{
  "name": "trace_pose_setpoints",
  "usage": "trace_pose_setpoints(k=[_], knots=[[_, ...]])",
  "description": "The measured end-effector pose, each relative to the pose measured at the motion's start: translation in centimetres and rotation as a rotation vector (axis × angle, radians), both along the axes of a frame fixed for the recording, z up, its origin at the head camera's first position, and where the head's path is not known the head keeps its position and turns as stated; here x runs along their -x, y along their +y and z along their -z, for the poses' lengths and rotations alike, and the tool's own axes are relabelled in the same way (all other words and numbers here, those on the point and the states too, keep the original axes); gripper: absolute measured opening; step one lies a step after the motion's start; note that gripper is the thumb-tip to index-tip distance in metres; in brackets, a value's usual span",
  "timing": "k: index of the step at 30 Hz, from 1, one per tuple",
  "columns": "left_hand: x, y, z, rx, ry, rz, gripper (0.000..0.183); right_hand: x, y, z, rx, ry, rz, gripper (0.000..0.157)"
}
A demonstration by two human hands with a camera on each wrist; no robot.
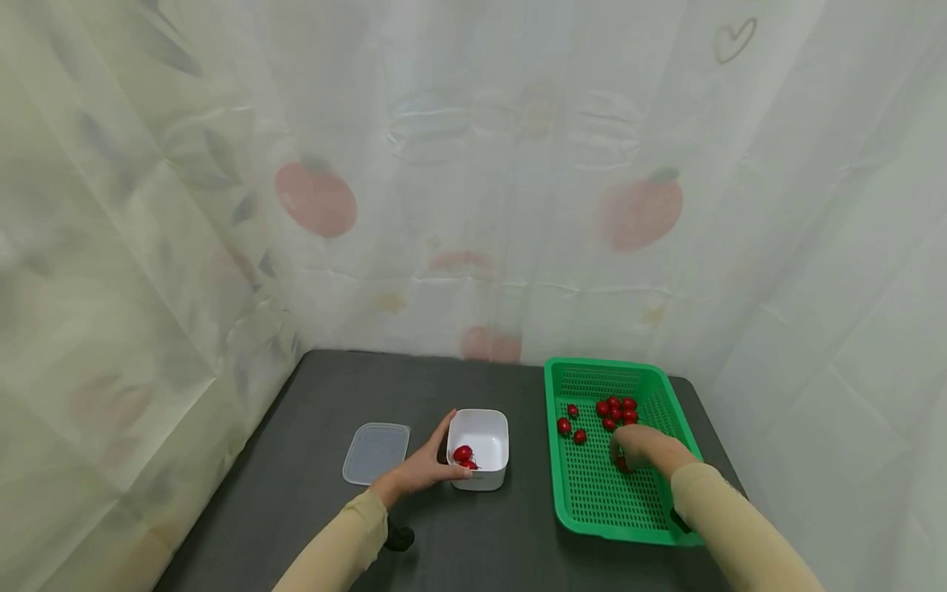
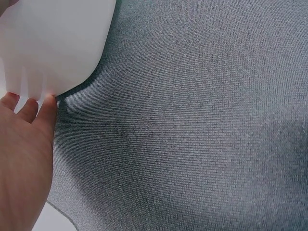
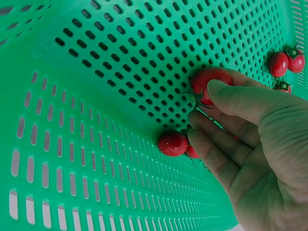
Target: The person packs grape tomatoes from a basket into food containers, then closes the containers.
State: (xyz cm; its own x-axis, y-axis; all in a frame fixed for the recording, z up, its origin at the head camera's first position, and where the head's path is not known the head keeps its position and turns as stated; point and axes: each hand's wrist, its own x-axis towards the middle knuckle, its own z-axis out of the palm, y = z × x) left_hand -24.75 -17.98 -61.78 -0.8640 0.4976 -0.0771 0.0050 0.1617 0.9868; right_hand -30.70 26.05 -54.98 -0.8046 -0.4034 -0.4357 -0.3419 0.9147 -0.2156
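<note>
At the white square container (image 1: 478, 478), my left hand (image 1: 420, 469) holds its left side, thumb at the near edge and fingers farther back. The left wrist view shows fingertips (image 2: 47, 108) against the smooth white wall. Red cherry tomatoes (image 1: 463, 454) lie in the container's near left corner. Inside the green basket (image 1: 560, 485), my right hand (image 1: 649, 448) reaches down. Between thumb and fingers this hand pinches a cherry tomato (image 3: 210, 83) with a green stem, plain in the right wrist view. Other cherry tomatoes (image 3: 172, 144) lie just beside its fingertips.
Several more cherry tomatoes (image 1: 614, 404) are spread in the basket's far half. A translucent lid (image 1: 377, 452) lies flat on the dark table (image 1: 296, 493), left of the container. Printed curtains (image 1: 473, 164) hang behind and at the sides.
</note>
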Motion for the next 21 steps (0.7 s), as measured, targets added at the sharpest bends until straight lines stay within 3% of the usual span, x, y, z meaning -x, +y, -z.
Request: trace_pose_setpoints(k=[9,14,21], knots=[[-0.1,0.0,-0.1,0.008,-0.004,-0.004,0.113,0.2,0.2,-2.7,0.146,0.030,-0.021,0.026],[0.0,-0.1,0.1,0.008,-0.001,-0.005,0.113,0.9,0.4,-4.4,0.215,0.085,-0.081,0.025],[0.0,-0.2,0.4,0.002,-0.001,-0.003,0.113,1.5,-0.8,-6.7,0.301,0.164,-0.102,0.028]])
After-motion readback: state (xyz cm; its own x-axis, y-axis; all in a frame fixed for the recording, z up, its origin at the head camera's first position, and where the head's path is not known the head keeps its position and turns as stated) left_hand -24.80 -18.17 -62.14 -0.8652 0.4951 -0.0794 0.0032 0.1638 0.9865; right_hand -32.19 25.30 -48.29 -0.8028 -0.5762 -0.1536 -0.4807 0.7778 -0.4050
